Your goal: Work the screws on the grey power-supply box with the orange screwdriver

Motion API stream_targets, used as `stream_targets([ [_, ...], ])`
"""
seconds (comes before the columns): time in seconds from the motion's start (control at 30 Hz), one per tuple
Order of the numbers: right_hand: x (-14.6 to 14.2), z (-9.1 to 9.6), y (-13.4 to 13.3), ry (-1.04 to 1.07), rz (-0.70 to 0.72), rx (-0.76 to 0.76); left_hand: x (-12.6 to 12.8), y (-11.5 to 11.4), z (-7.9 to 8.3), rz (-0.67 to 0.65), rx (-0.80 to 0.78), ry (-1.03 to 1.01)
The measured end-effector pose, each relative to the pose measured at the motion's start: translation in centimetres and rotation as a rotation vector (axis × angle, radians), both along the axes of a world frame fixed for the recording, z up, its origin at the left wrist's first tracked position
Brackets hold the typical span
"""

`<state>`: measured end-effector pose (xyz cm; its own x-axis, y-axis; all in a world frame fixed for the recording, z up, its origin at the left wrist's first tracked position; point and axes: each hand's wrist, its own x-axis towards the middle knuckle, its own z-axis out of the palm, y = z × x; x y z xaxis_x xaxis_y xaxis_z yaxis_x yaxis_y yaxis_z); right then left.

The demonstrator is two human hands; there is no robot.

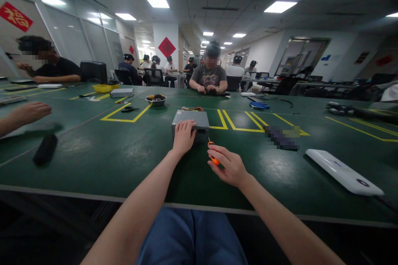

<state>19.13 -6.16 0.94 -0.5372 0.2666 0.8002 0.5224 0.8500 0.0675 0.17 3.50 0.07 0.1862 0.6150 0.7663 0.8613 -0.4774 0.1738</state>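
A grey metal computer power supply (199, 118) sits on the green table in front of me, a bundle of coloured wires (193, 109) at its far side. My left hand (184, 136) grips its near left part, fingers over the top and thumb against the front face by the socket. In my right hand (229, 166) is a screwdriver (214, 158) with an orange and black handle, held between thumb and fingers. Its thin shaft points up toward the front right corner of the power supply. Whether the tip touches a screw is too small to tell.
Right of me lie a white device (343, 172) and a dark pixelated object (281, 137). A metal bowl (156, 99) with small items stands beyond. To the left are a black cylinder (45, 149) and another person's hand (29, 114). A person (209, 76) works opposite.
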Motion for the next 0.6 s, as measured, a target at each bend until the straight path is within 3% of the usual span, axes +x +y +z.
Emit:
stream_targets([
  [0.6, -0.21, 0.08, 0.02, -0.037, -0.022, 0.026, -0.05, 0.00, -0.05, -0.001, -0.003, -0.009],
])
